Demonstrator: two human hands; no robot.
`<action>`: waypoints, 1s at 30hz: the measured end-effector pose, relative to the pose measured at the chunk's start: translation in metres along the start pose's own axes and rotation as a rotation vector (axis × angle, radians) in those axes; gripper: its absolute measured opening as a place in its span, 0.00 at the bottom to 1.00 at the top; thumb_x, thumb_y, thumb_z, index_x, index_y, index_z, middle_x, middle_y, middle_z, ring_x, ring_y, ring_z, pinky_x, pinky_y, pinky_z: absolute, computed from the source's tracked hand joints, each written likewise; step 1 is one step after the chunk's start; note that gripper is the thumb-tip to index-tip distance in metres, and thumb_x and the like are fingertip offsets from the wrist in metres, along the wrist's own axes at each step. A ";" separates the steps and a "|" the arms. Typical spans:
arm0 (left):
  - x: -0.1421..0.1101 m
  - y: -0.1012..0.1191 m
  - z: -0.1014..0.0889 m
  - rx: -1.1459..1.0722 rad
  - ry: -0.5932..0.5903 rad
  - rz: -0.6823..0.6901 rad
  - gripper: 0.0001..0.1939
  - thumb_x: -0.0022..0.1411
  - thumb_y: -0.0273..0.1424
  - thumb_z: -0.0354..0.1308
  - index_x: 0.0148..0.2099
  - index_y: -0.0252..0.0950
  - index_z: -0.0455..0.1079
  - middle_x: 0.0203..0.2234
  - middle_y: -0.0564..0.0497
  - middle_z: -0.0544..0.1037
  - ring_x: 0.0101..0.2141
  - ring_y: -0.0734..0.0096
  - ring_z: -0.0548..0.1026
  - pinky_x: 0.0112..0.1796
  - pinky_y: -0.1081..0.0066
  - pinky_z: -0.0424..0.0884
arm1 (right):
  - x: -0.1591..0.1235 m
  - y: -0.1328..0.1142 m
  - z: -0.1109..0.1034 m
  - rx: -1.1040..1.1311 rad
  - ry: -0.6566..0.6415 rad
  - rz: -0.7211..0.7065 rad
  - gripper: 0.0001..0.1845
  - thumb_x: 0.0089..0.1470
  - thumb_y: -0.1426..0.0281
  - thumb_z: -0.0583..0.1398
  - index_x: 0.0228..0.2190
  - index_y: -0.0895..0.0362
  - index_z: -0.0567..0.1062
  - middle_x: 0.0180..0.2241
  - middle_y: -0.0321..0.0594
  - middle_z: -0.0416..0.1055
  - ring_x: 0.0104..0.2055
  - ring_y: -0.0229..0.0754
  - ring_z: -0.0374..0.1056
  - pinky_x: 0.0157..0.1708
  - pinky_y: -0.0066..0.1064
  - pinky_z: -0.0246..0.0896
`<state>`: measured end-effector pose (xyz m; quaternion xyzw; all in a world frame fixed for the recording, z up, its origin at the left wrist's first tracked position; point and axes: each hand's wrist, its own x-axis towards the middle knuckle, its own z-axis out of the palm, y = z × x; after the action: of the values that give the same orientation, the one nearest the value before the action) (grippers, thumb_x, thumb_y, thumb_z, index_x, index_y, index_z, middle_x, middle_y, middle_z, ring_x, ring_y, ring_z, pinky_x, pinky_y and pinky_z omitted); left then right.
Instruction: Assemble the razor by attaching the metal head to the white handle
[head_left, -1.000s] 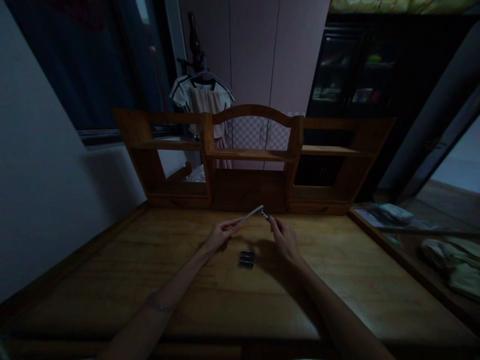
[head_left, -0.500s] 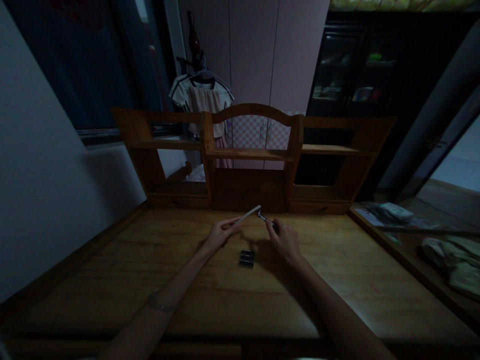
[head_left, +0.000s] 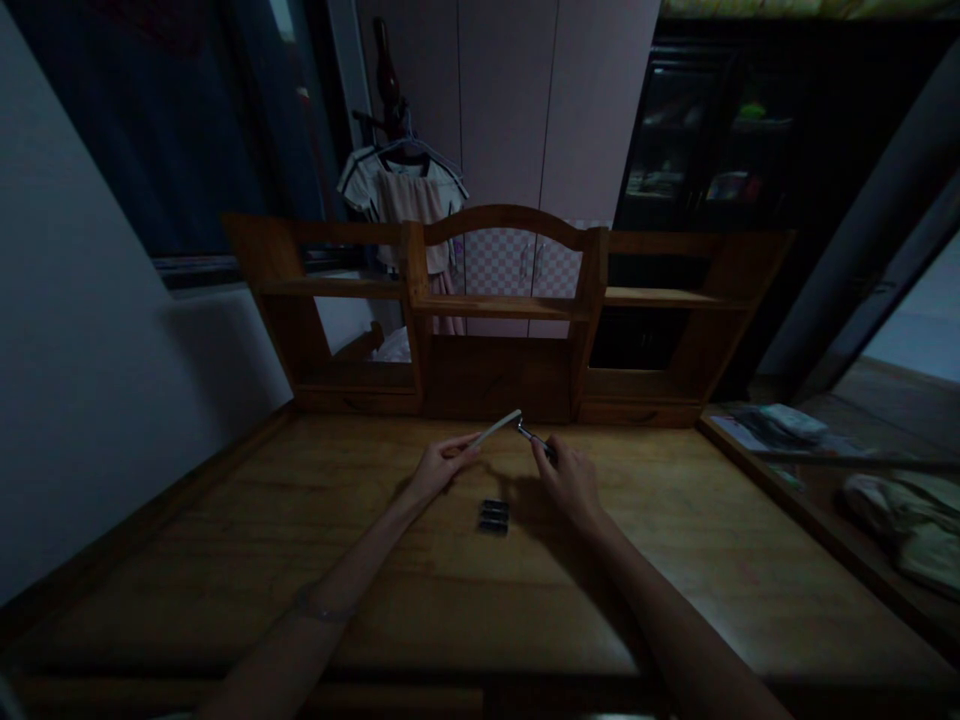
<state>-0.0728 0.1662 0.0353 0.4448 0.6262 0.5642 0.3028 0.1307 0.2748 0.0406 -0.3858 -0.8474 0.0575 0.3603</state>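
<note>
My left hand [head_left: 441, 467] is closed around the lower end of a thin, pale, slightly curved strip [head_left: 496, 428], which slants up and to the right. My right hand [head_left: 568, 478] grips a slim tool with a dark handle and a shiny metal head [head_left: 529, 433]; its exact kind is hard to make out in the dim light. The head of this tool is right by the strip's upper end, and whether they touch I cannot tell. Between my forearms, small dark bars [head_left: 493, 517] lie side by side on the wooden desk [head_left: 420, 610].
A wooden shelf unit [head_left: 499, 309] stands along the desk's far edge. To the left is a white wall [head_left: 82, 400]. Beyond the raised right edge lie papers [head_left: 787, 425] and folded cloth [head_left: 904, 520]. Clothes [head_left: 405, 190] hang behind the shelf.
The metal head of the tool has shifted very slightly up toward the strip's end. Both hands keep their hold and nearly the same place.
</note>
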 end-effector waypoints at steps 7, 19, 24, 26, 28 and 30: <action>0.003 -0.006 -0.003 -0.002 -0.013 -0.034 0.32 0.50 0.47 0.60 0.54 0.35 0.67 0.15 0.55 0.67 0.13 0.83 0.57 0.15 0.79 0.48 | 0.000 -0.001 -0.001 0.008 0.001 -0.004 0.19 0.63 0.58 0.49 0.27 0.56 0.69 0.23 0.37 0.70 0.26 0.40 0.66 0.24 0.28 0.42; 0.002 -0.005 -0.002 -0.054 -0.043 -0.104 0.35 0.50 0.48 0.60 0.57 0.36 0.64 0.18 0.54 0.68 0.13 0.83 0.59 0.15 0.79 0.49 | 0.000 0.001 0.001 0.037 0.004 -0.015 0.19 0.63 0.59 0.49 0.27 0.56 0.69 0.22 0.37 0.70 0.25 0.40 0.66 0.24 0.28 0.43; 0.003 -0.005 -0.002 -0.048 -0.055 -0.093 0.33 0.51 0.48 0.60 0.56 0.37 0.66 0.15 0.56 0.65 0.13 0.82 0.58 0.15 0.79 0.49 | 0.000 0.001 0.001 0.044 0.011 -0.017 0.18 0.62 0.59 0.50 0.26 0.56 0.68 0.22 0.37 0.69 0.25 0.39 0.66 0.24 0.28 0.42; 0.003 -0.005 -0.003 -0.044 -0.030 -0.090 0.32 0.51 0.47 0.60 0.55 0.36 0.66 0.16 0.56 0.66 0.14 0.82 0.59 0.15 0.79 0.50 | 0.000 0.000 0.001 0.057 0.008 -0.025 0.18 0.63 0.59 0.50 0.26 0.56 0.68 0.22 0.36 0.69 0.24 0.39 0.65 0.23 0.28 0.42; 0.004 -0.006 -0.004 -0.061 -0.032 -0.104 0.33 0.52 0.47 0.59 0.56 0.37 0.65 0.17 0.55 0.68 0.13 0.83 0.58 0.15 0.79 0.50 | 0.000 0.000 0.001 0.058 0.010 -0.023 0.19 0.63 0.59 0.49 0.26 0.56 0.68 0.22 0.36 0.69 0.24 0.39 0.65 0.23 0.28 0.42; 0.004 -0.007 -0.005 -0.077 -0.070 -0.112 0.33 0.52 0.47 0.59 0.57 0.38 0.64 0.17 0.55 0.67 0.13 0.83 0.57 0.15 0.79 0.50 | 0.000 0.000 0.001 0.048 0.018 -0.013 0.19 0.63 0.59 0.49 0.26 0.56 0.68 0.22 0.36 0.69 0.24 0.39 0.65 0.23 0.28 0.42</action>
<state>-0.0801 0.1676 0.0301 0.4167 0.6169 0.5541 0.3726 0.1303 0.2748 0.0396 -0.3720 -0.8449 0.0721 0.3774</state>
